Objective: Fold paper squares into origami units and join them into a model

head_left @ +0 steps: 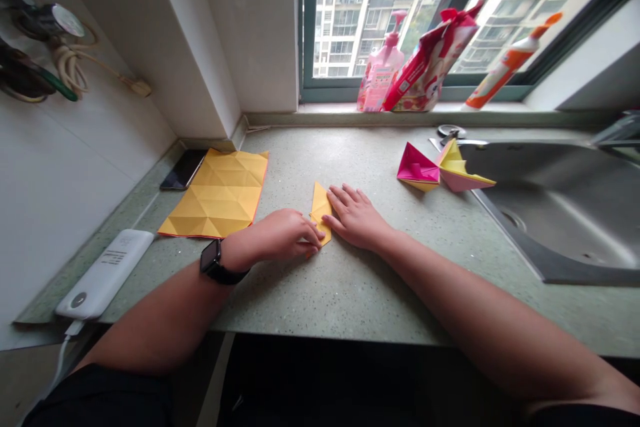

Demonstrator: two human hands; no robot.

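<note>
A small piece of folded yellow paper (321, 200) lies flat on the counter between my hands. My left hand (287, 235), with a black watch on its wrist, has its fingers curled together at the paper's lower left edge, covering part of it. My right hand (356, 215) rests flat along the paper's right side, fingers stretched out, the thumb lying across it. Off to the left is a larger creased yellow sheet (220, 190) with a grid of fold lines. To the right stand a magenta folded paper shape (417, 165) and a yellow and pink one (460, 170), touching or nearly so.
A phone (183, 170) lies partly beside the creased sheet, and a white power bank (106, 273) with a cable is nearer me. At right is a metal sink (545, 277). A pink pump bottle (383, 73), red bag (430, 63) and orange-white bottle (505, 70) stand on the windowsill.
</note>
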